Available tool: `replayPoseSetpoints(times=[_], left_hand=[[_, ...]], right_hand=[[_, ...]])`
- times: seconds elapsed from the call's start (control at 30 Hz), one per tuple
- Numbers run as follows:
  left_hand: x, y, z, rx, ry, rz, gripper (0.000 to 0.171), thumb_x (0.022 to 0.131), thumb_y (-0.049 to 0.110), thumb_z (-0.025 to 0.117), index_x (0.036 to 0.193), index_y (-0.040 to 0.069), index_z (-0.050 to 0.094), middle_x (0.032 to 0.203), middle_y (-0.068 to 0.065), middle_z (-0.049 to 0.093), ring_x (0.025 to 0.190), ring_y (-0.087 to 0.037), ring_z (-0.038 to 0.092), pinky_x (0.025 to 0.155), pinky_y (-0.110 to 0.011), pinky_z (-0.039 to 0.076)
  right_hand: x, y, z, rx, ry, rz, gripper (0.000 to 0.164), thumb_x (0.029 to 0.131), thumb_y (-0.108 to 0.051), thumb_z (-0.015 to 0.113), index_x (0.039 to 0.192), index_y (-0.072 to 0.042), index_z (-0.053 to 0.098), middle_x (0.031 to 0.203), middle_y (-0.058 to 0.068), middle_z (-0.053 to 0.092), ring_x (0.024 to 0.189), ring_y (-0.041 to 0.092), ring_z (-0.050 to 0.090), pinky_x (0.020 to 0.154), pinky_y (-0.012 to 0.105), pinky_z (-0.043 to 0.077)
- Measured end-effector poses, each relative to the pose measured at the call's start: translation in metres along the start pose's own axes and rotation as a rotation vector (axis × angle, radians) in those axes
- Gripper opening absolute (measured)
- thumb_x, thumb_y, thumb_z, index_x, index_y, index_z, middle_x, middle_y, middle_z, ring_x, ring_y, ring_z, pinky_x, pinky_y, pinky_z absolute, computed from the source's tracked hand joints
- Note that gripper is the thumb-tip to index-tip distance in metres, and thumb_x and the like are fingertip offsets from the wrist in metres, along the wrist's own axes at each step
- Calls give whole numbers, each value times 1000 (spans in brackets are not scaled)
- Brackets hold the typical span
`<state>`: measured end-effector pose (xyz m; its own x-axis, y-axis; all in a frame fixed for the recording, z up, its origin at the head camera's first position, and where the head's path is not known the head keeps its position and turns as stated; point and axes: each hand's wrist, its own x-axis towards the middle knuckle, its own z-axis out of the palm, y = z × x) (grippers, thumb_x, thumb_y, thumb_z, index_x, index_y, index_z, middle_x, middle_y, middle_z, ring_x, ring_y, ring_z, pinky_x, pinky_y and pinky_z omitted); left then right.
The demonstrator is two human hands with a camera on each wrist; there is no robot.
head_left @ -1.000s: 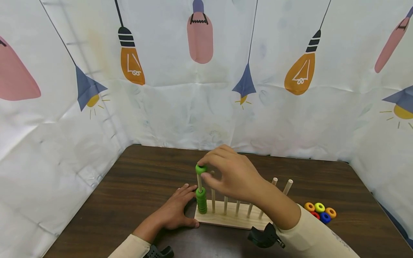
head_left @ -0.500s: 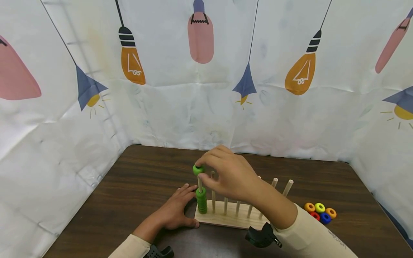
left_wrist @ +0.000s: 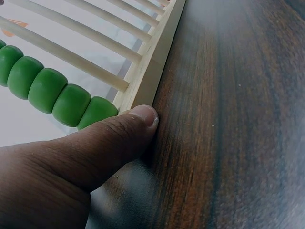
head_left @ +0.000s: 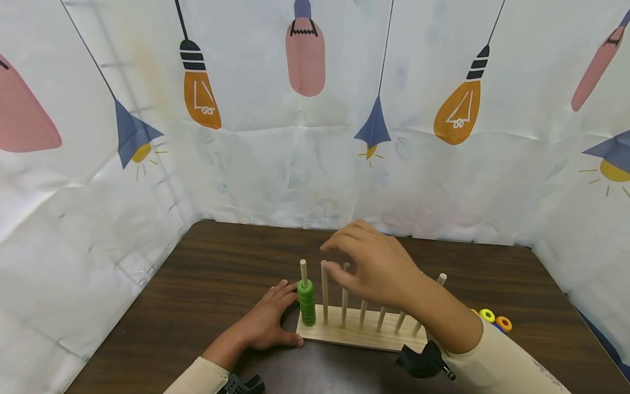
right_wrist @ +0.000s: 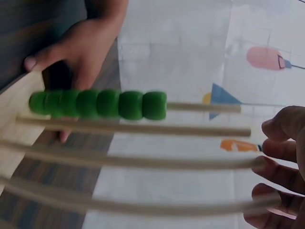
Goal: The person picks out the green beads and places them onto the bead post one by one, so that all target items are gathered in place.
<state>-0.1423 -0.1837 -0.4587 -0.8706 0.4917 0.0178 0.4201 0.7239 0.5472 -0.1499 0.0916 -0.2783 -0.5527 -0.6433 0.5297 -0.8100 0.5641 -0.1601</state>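
A wooden peg stand with a row of upright pegs rests on the brown table. Green beads are stacked on its leftmost peg, whose bare top shows above them. My left hand lies at the stand's left end with fingers spread; in the left wrist view its thumb touches the base's front corner. My right hand hovers over the pegs right of the stack, holding nothing. In the right wrist view its fingers hang loosely curved near the peg tops.
Loose beads lie on the table to the right, among them a yellow bead and an orange bead, partly hidden by the right sleeve. A printed white sheet hangs behind the table.
My right hand has let go of a green bead at the first peg's top, and the bead now sits on the stack. The hand has moved right; the left hand stays put.
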Motion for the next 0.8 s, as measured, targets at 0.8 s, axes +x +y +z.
replayPoseSetpoints(times=[0.8], left_hand=[[1,0,-1,-17,-13,-16,86,74,53,88,143,13,56,161,-12,37,152,-43,19,120,-65,16]], right_hand=[[-73,45,-56,-162,4,138,27,86,-24,84,111,-23,74,105,-12,69,95,11,66,58,31,54]])
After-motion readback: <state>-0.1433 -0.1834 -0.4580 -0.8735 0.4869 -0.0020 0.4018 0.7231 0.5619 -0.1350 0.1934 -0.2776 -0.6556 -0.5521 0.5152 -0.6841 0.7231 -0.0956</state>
